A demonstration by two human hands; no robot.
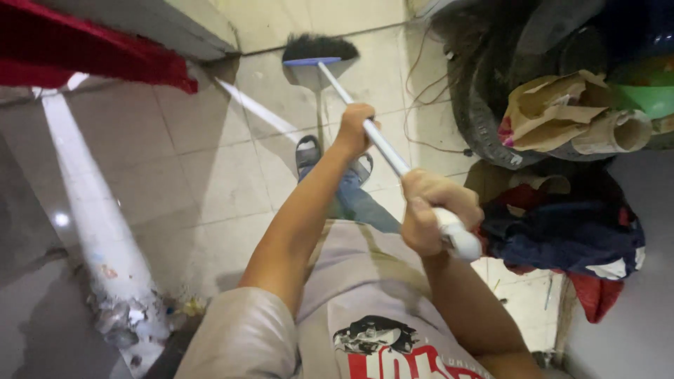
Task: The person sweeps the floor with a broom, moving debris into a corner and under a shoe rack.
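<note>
White broom (330,67) gripped: left hand (354,130), right hand (432,210) (both closed).

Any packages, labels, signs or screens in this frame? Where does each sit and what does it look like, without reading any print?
Torn brown cardboard packaging: upper right, crumpled on top of a dark tyre.
Cardboard tube: beside that packaging, tan, open round end facing the camera.
Shirt print: bottom centre, black figure above red lettering on grey fabric.
No signs or screens in view.
</note>
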